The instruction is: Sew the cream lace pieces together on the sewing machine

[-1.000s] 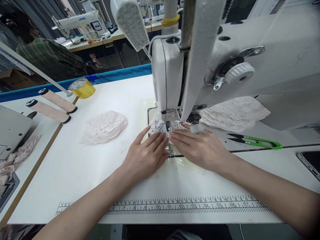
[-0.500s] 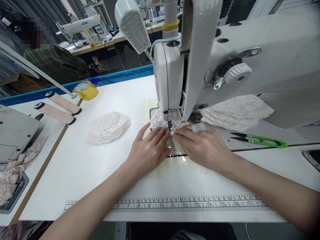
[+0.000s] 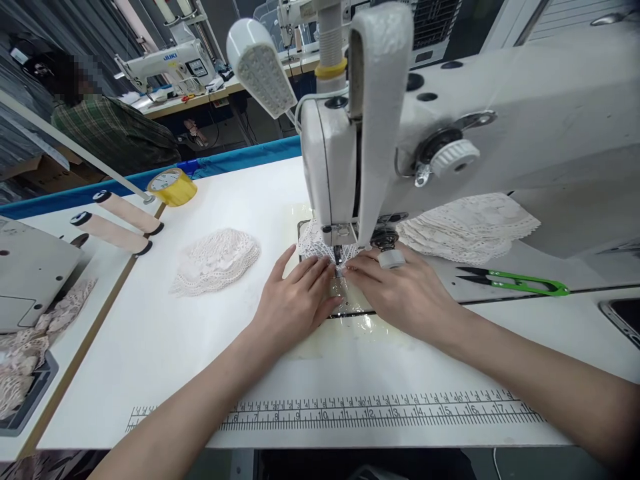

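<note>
A piece of white lace (image 3: 313, 240) lies under the presser foot (image 3: 338, 255) of a white sewing machine (image 3: 334, 160). On the left, my left hand (image 3: 295, 293) rests with fingers stretched out, their tips on the lace's near edge and the thumb apart. My right hand (image 3: 405, 283) comes in from the other side, its fingers closed on the lace close to the foot. Part of that lace is hidden behind the fingers and the machine head.
Left of my hands lies a lace pile (image 3: 216, 261); another lace stack (image 3: 470, 227) sits behind my right hand. Green thread snips (image 3: 515, 281) lie at right. Yellow tape (image 3: 173, 187), thread cones (image 3: 111, 232) and a printed ruler (image 3: 350, 413) are around. A person (image 3: 110, 130) sits beyond.
My view has shifted slightly, so the machine head appears further left and a little lower. Both hands stay at the presser foot with the lace under it.
</note>
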{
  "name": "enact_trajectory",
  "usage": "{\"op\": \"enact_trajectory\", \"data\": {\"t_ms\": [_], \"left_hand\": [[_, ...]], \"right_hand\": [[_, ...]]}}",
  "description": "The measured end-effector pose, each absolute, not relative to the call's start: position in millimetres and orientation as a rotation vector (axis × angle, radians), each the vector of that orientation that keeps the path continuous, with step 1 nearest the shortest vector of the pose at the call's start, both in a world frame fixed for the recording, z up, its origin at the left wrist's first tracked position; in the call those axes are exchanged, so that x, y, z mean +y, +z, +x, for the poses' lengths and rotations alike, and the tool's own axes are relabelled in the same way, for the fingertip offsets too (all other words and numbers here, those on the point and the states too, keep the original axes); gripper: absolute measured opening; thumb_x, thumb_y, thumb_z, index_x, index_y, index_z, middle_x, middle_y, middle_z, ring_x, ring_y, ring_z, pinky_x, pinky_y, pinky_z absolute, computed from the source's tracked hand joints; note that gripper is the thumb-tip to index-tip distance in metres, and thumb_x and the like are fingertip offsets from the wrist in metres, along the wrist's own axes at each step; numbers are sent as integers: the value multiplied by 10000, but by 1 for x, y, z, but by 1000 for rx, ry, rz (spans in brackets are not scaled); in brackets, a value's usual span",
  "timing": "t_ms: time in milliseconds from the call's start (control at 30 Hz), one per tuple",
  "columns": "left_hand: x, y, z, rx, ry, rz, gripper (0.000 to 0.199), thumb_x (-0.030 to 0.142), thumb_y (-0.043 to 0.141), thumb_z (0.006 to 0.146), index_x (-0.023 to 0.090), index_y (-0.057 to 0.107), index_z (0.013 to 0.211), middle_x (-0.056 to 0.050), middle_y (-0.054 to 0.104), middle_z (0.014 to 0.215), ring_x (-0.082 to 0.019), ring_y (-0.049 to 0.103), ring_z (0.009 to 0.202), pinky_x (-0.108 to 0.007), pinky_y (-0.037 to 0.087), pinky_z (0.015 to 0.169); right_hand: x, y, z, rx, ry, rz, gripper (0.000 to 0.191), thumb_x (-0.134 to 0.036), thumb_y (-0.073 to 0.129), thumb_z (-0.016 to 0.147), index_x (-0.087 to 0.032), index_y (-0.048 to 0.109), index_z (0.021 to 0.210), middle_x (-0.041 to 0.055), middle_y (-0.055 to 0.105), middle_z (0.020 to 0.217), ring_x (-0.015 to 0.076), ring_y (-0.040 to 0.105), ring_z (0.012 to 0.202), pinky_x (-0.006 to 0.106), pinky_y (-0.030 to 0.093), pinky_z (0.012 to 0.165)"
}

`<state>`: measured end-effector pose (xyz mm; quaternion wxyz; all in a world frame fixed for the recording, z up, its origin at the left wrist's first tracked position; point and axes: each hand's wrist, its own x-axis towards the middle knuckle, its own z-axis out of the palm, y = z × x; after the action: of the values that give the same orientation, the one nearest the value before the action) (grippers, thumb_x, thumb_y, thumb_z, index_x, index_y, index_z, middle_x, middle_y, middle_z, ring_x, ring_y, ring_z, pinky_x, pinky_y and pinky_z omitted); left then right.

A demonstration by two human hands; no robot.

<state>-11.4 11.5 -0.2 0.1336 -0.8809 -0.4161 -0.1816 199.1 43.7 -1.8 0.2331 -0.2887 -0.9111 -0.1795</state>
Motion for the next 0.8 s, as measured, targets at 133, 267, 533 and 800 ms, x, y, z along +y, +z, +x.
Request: {"op": "enact_trajectory", "data": {"t_ms": [133,267,533,800], "left_hand": [[15,-1,-11,-1239,-493,-2542,399,382,487,964,134,610,1251,-95,667,1245,-238,615,1172,-519,322,1152],[17,0,-12,-1270,-459,-2546,419,393,482,965,131,591,1273,-91,648,1278,-248,592,1199,-534,321,1149],[17,2,-13,-1352,-443,-2560,447,411,499,953,158,556,1317,-97,616,1321,-259,559,1233,-551,284,1169],[24,-2,-18,-1441,-394,-2541,482,433,447,977,133,495,1352,-119,558,1388,-264,492,1318,-537,267,1173]], "right_hand": [[46,-4,199,-2515,-509,-794,336,-7,441,863,-142,715,1003,70,743,951,209,640,901,411,434,970],[49,-4,199,-2502,-523,-793,345,-3,435,864,-136,712,1021,76,743,970,213,643,906,426,424,997],[52,1,203,-2511,-495,-797,325,1,476,819,-159,733,938,85,746,952,234,640,937,473,419,1013],[52,2,206,-2462,-557,-791,353,27,479,787,-176,738,916,39,748,859,210,633,885,442,414,1022]]}}
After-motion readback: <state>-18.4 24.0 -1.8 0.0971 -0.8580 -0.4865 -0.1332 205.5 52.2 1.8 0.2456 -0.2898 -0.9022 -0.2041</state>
